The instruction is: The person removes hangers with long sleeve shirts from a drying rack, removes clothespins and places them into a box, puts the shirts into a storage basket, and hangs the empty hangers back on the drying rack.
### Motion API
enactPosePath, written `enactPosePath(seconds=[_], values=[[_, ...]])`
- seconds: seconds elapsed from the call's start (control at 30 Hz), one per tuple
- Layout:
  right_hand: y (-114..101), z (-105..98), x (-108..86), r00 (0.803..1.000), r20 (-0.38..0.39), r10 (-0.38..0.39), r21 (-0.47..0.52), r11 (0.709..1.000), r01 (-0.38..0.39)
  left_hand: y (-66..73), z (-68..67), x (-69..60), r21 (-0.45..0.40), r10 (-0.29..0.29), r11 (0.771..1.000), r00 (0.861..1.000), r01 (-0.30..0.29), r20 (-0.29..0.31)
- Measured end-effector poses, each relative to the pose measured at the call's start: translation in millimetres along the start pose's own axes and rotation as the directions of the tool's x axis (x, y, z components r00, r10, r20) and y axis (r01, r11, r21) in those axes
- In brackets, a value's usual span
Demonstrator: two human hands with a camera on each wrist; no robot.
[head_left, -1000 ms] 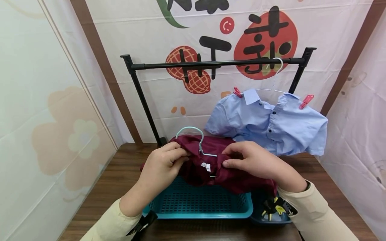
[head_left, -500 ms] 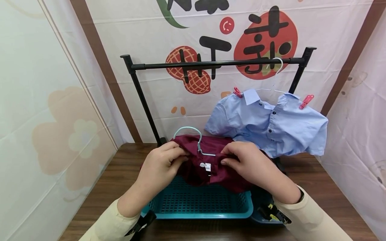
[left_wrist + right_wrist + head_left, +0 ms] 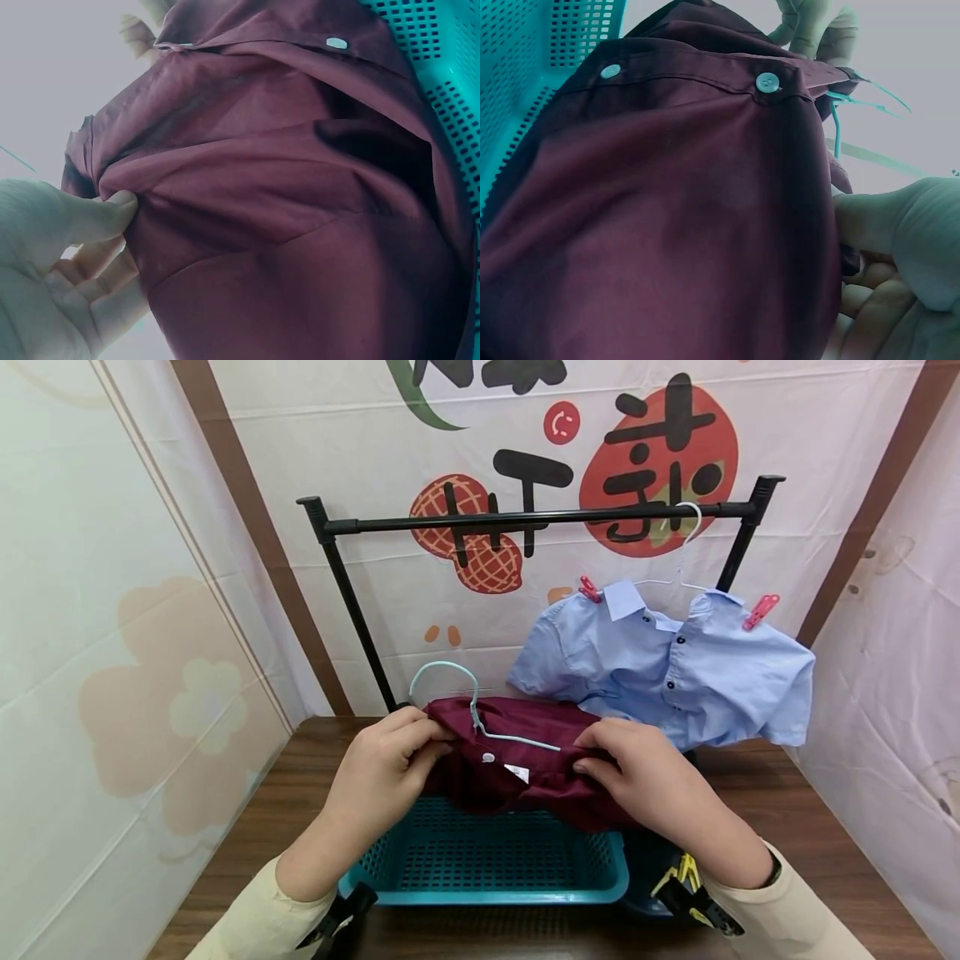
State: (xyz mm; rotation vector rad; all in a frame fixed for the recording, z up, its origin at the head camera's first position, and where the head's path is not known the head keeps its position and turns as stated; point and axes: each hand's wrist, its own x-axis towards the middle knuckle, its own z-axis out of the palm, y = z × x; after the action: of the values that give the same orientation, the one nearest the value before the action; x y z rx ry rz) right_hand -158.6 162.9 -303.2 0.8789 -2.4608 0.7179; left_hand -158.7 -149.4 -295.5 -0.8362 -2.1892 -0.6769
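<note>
A maroon shirt (image 3: 525,785) with white buttons is held up above a teal basket (image 3: 498,897). My left hand (image 3: 378,772) pinches the shirt at its left side, the thumb pressed on the cloth in the left wrist view. My right hand (image 3: 648,768) pinches the other side, near the end of the visible hanger bar; whether it also grips the bar is hidden. A pale mint wire hanger (image 3: 476,710) sits at the neck, with its hook above the cloth and its lower parts hidden in the shirt. A white label (image 3: 517,772) shows inside the collar.
A black rack (image 3: 540,517) stands behind. From its right part a light blue shirt (image 3: 675,668) hangs on a white hanger (image 3: 681,564), with red clips (image 3: 762,612) at the shoulders. Yellow clips (image 3: 678,872) lie in a dark blue container (image 3: 645,893) right of the basket.
My hands have spread farther apart, the left one to the left and the right one to the right over the last half second. The hanger hook has shifted left and slightly up.
</note>
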Motion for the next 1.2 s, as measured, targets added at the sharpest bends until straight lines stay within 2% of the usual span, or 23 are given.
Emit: enactPosePath(seconds=[0.63, 0.83, 1.2], values=[[13, -8, -21.8, 0.997, -0.068, 0.032, -0.02, 0.999, -0.034, -10.7, -8.5, -2.7, -0.024, -0.02, 1.0, 1.0, 0.019, -0.02], [16, -8, -26.3, 0.993, -0.113, 0.041, -0.029, 0.999, -0.045, -14.9, -11.3, -2.1, -0.026, -0.034, 0.999, 0.999, 0.034, -0.019], [19, -7, -33.3, 0.985, -0.162, 0.051, -0.017, 0.998, -0.054, -19.0, -10.8, -4.1, 0.003, -0.049, 0.999, 0.999, 0.049, -0.011]])
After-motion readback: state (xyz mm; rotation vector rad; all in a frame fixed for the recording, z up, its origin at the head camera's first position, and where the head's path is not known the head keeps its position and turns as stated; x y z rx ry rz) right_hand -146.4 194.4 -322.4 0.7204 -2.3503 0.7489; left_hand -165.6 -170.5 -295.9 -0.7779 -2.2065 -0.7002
